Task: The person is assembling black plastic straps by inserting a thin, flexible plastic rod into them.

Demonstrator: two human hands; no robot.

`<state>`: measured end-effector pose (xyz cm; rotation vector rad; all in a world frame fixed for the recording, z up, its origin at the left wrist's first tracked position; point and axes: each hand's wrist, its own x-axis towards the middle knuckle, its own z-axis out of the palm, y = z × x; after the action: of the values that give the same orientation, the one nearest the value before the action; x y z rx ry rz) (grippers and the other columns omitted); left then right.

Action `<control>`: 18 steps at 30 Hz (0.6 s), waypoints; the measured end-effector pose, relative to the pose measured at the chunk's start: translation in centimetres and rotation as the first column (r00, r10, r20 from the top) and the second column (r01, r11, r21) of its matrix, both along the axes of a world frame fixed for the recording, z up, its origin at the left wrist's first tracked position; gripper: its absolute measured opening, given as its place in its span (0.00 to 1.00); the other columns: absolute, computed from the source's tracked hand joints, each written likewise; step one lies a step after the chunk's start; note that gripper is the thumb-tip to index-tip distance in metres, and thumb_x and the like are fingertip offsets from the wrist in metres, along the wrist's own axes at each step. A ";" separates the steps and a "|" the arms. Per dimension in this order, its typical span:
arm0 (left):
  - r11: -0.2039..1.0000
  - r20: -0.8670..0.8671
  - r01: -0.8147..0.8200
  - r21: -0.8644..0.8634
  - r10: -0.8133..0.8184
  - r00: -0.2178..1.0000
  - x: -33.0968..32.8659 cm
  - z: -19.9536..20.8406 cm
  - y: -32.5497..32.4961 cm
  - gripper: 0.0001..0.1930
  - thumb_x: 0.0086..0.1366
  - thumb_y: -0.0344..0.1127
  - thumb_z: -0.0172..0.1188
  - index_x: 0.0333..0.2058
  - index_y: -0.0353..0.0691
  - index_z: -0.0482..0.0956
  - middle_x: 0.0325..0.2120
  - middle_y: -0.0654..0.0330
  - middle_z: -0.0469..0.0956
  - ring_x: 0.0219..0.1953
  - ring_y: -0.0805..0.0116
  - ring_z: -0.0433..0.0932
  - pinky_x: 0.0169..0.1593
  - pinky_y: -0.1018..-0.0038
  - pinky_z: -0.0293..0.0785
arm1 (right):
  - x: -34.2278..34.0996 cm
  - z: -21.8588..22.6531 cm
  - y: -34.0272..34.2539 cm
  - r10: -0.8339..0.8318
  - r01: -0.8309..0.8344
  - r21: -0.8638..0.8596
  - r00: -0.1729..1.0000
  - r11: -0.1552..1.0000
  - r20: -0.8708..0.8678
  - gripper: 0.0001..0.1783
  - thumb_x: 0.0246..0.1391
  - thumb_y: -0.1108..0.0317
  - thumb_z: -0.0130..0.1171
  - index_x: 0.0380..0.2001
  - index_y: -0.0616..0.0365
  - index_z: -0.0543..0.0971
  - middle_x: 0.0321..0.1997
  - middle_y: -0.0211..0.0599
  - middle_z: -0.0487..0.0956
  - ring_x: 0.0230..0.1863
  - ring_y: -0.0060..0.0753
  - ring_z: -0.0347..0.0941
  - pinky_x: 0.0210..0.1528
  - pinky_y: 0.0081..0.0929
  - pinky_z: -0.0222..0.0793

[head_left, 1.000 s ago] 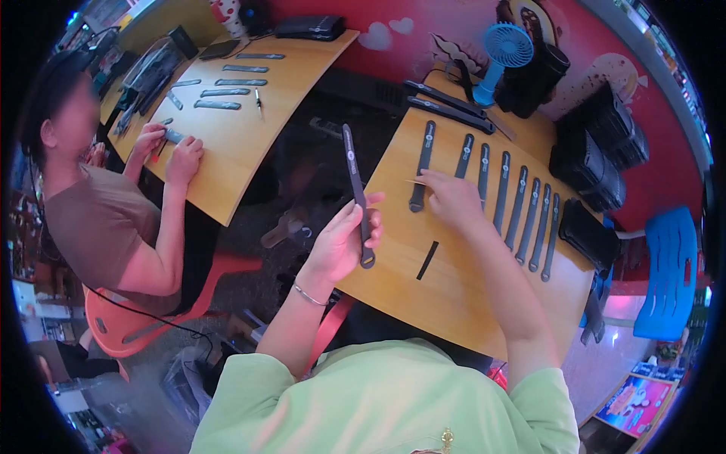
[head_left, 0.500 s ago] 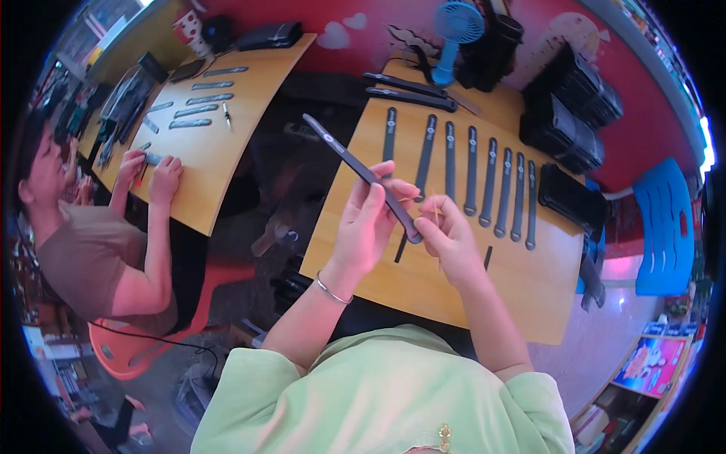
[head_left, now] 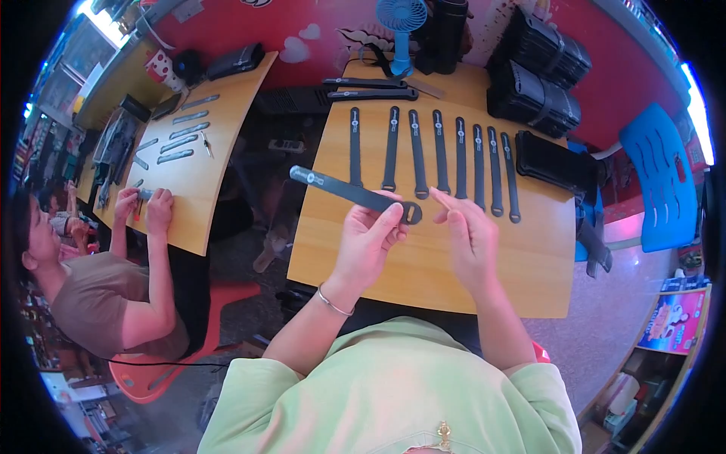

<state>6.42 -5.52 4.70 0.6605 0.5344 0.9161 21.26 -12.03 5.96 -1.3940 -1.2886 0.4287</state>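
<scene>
A dark strap (head_left: 344,191) with a pale printed mark near its far-left end is pinched in my left hand (head_left: 372,240), between thumb and fingers. Its rounded end, which has a slot, sticks out past my fingertips toward the right. My right hand (head_left: 470,236) is raised just beside that slotted end, apart from it. The right fingers are stretched out and the thumb stands away from them; nothing shows in this hand. Behind both hands, several similar straps (head_left: 460,155) lie side by side on the wooden table (head_left: 363,265).
More dark straps (head_left: 374,95) lie at the table's back, near a blue fan (head_left: 401,23). Bundled black stacks (head_left: 533,98) and a black pouch (head_left: 556,165) sit at right. A blue chair (head_left: 656,178) stands beyond. At left, a co-worker (head_left: 125,303) handles a strap at another table (head_left: 198,204).
The strap has swung flatter, its slotted end now facing up. My right hand has let go of that end and drawn right, its fingers straightened. The whole view has shifted.
</scene>
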 end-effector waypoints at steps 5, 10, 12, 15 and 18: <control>0.996 0.040 -0.050 -0.067 0.053 0.998 0.6 0.5 -0.1 0.05 0.62 0.29 0.57 0.37 0.40 0.74 0.27 0.62 0.78 0.26 0.77 0.77 0.29 0.84 0.74 | -0.5 1.3 -1.7 -0.033 0.045 -0.051 0.975 0.998 0.221 0.15 0.51 0.74 0.57 0.44 0.53 0.78 0.23 0.33 0.77 0.22 0.29 0.70 0.26 0.22 0.64; 0.986 0.037 -0.135 -0.102 0.140 0.989 1.1 0.2 -0.3 0.02 0.61 0.29 0.58 0.33 0.43 0.75 0.26 0.65 0.78 0.26 0.79 0.77 0.28 0.85 0.75 | -0.9 0.8 -1.9 -0.100 0.100 0.020 0.928 0.995 0.359 0.10 0.46 0.78 0.60 0.35 0.56 0.79 0.22 0.30 0.78 0.20 0.25 0.69 0.21 0.21 0.63; 0.985 0.027 -0.141 -0.103 0.144 0.989 1.2 0.3 -0.4 0.01 0.61 0.30 0.58 0.33 0.43 0.76 0.26 0.66 0.78 0.26 0.80 0.76 0.28 0.85 0.74 | -1.1 0.9 -1.8 -0.115 0.108 0.039 0.922 0.993 0.370 0.09 0.46 0.77 0.60 0.33 0.56 0.79 0.22 0.30 0.79 0.20 0.25 0.68 0.21 0.21 0.62; 0.982 0.013 -0.153 -0.113 0.156 0.988 1.1 0.3 -0.5 0.01 0.61 0.30 0.58 0.32 0.44 0.76 0.26 0.66 0.78 0.26 0.81 0.76 0.28 0.86 0.74 | -1.3 0.7 -1.7 -0.128 0.115 0.057 0.913 0.992 0.387 0.08 0.45 0.77 0.61 0.31 0.57 0.79 0.23 0.30 0.79 0.19 0.25 0.68 0.20 0.21 0.62; 0.978 0.010 -0.163 -0.127 0.166 0.986 1.1 0.2 -0.4 0.01 0.61 0.30 0.58 0.32 0.44 0.76 0.26 0.67 0.78 0.26 0.82 0.75 0.27 0.86 0.73 | -1.3 0.6 -1.4 -0.134 0.117 0.066 0.906 0.991 0.401 0.08 0.44 0.78 0.62 0.31 0.56 0.80 0.23 0.30 0.79 0.19 0.25 0.68 0.20 0.20 0.62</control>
<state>7.57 -5.95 4.89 0.4971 0.6304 1.0343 19.94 -13.45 6.52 -1.5734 -1.5176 0.0195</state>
